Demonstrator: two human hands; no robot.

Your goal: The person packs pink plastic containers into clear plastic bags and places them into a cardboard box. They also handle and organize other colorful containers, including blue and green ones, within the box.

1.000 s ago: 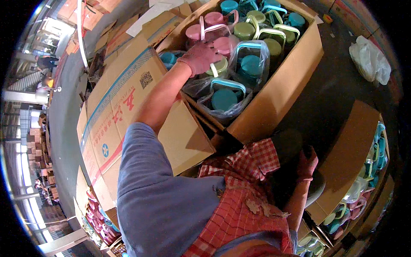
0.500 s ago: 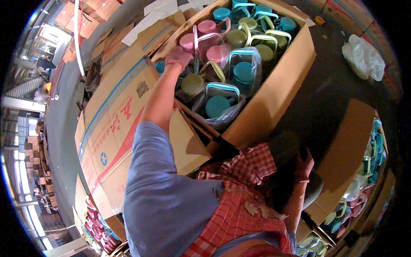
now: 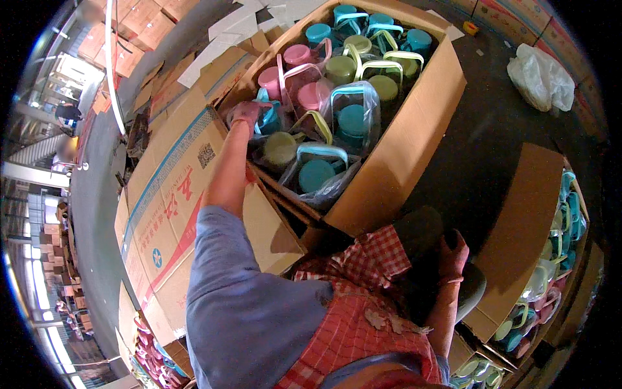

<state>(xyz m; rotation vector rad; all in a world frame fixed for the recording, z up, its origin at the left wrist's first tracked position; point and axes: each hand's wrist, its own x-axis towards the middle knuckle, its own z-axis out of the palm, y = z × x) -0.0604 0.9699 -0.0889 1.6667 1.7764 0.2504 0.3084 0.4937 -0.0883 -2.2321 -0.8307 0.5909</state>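
1. Left hand [image 3: 248, 114], in a pink glove, reaches into the big box [image 3: 414, 129] at its 9 o'clock edge. Fingers curl over a bagged teal jug [image 3: 267, 120]; it looks like a grip on the bag or the jug's top, but how firm I cannot tell.
2. Right hand [image 3: 452, 256], also gloved, sits low at 4 o'clock of the view, fingers spread loosely against a dark rounded thing [image 3: 421, 233] near the knee. It seems open and holds nothing I can make out.
3. The jug lies in the box's near-left corner, among lidded plastic jugs: pink [image 3: 298, 55], olive [image 3: 280, 148], teal [image 3: 316, 175].
4. Handling, judged: hollow moulded plastic, so light and stiff, not fragile. The clear bags [image 3: 353, 117] are slick and loose; a hold on film alone may slip.
5. Best hold, judged: the arched handle over the lid, through the bag.
6. A second box [image 3: 518, 246] of like jugs stands at 3 o'clock.
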